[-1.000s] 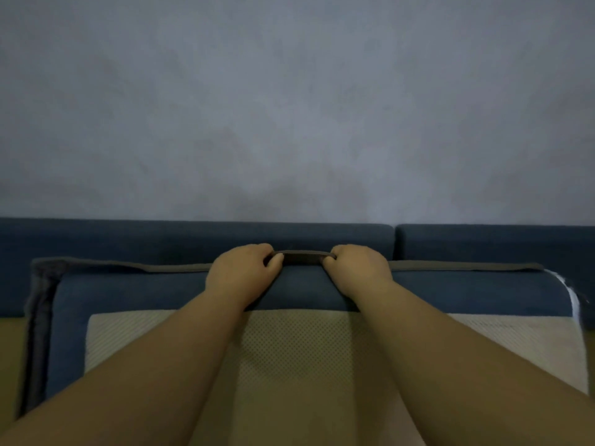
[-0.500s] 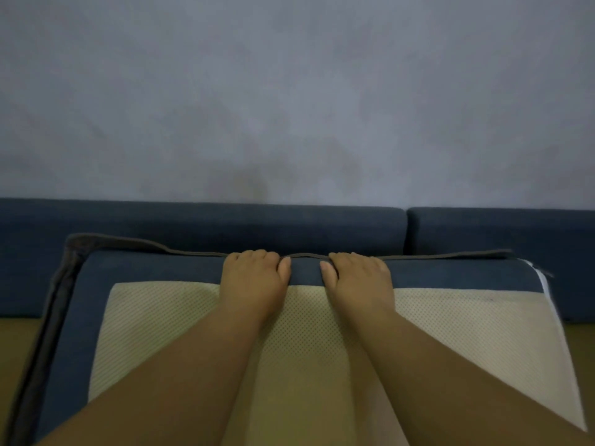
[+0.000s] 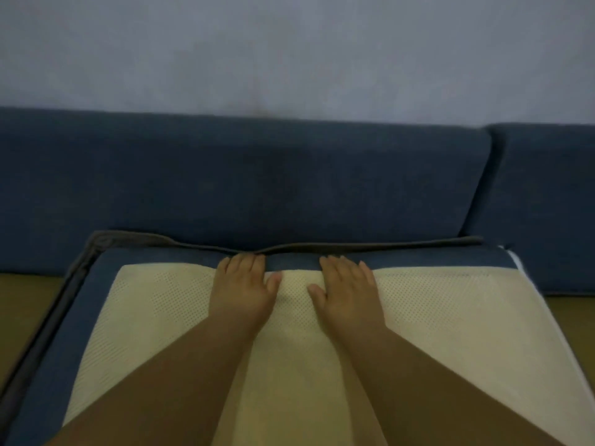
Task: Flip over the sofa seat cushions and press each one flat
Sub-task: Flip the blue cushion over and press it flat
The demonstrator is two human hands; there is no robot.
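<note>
Left hand and right hand: palms down, fingers straight toward 12 o'clock. Forearms enter from 7 and 5 o'clock.

Dim, flat light with no clear source; colours look muted and greyish. The whole view is soft and slightly blurred, with straight edges bowing near the borders.

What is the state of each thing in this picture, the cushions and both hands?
seat cushion: flipped, cream mesh underside up, lying down
left hand: fingers straight, pressing near its far edge
right hand: fingers straight, pressing beside the left
back cushion: upright behind it
</note>
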